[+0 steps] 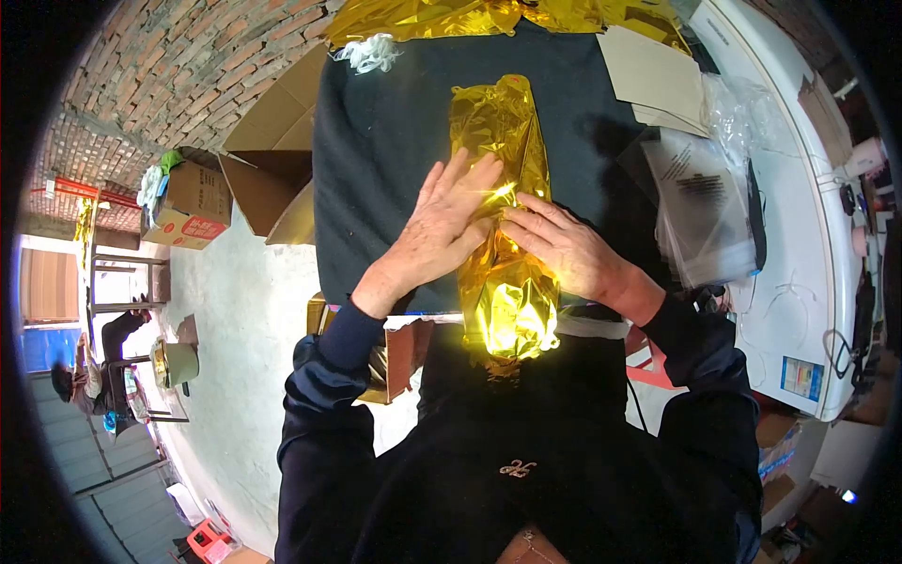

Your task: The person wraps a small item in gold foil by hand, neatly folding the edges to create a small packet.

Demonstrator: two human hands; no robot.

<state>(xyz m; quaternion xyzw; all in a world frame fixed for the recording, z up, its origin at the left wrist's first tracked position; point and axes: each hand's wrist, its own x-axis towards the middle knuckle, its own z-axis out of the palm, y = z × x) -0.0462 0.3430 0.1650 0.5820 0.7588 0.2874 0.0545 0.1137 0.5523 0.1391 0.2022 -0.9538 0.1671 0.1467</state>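
A long strip of shiny gold foil (500, 122) lies lengthwise on a dark cloth-covered table (385, 122), its near end hanging over the edge by my lap. My left hand (434, 226) rests across the foil's left side with fingers stretched out and spread. From the right, my right hand (575, 256) lays its extended fingers flat on the foil, close to my left thumb. Neither hand grips anything. Creases and bright glare cover the foil, and part of it is hidden under both hands.
White yarn (368, 54) and more gold foil (423, 19) lie at the table's far side. Cardboard sheets (653, 75) and clear plastic bags (700, 207) are at the right, beside a white surface (789, 244). Open cartons (272, 155) stand left. A person (89, 385) sits far left.
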